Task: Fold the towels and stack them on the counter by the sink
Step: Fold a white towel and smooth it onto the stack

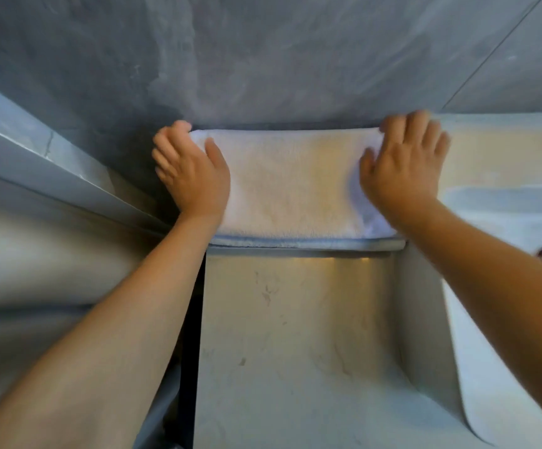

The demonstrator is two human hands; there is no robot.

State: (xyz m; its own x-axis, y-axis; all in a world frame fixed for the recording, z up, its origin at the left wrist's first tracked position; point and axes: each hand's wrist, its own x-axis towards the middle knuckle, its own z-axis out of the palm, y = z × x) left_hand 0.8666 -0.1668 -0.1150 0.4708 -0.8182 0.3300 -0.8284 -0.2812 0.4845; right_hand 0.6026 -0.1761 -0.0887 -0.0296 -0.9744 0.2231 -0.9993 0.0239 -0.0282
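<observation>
We see the folded white terry towel (290, 186) lying on the pale stone counter (295, 351) at its far edge against the grey wall, left of the white sink (503, 205). Our left hand (190, 171) and right hand (404, 166), fingers spread flat, press its ends (probably squaring the plush stack).

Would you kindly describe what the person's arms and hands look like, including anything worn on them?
Both forearms are bare, with no sleeves in view. The left hand and the right hand wear no gloves, and no rings, watch or bracelets show. The picture is slightly blurred.
</observation>
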